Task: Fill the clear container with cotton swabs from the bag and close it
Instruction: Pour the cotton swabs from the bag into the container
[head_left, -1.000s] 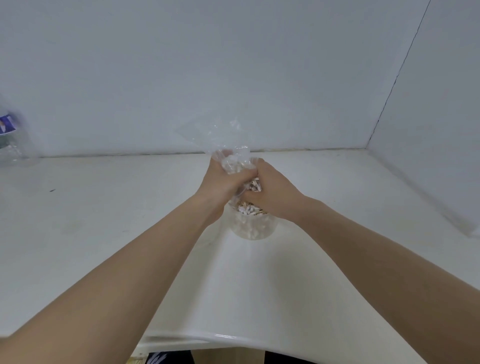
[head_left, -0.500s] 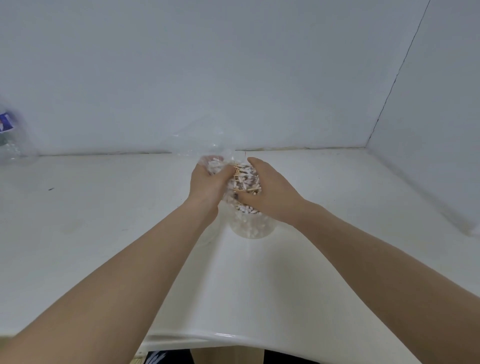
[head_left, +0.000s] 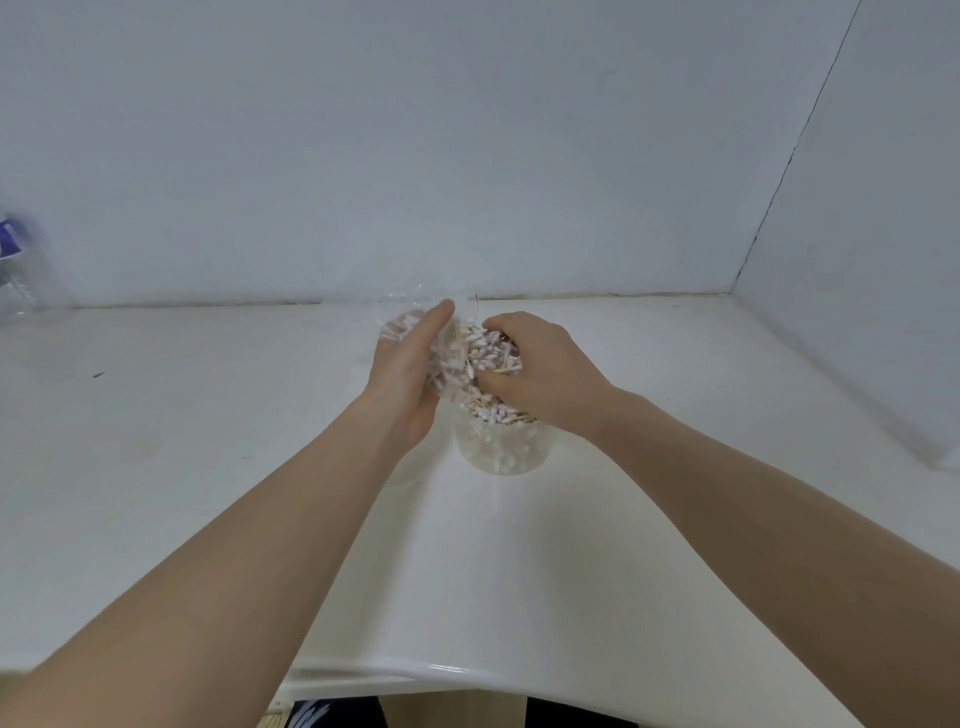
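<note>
Now right hand fingers grip cotton swabs

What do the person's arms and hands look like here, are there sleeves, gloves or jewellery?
Both forearms are bare as far as the frame shows, with no sleeves in view. The left hand and right hand wear no gloves. No watch, bracelet or ring shows on the visible parts, though some fingers are hidden.
</note>
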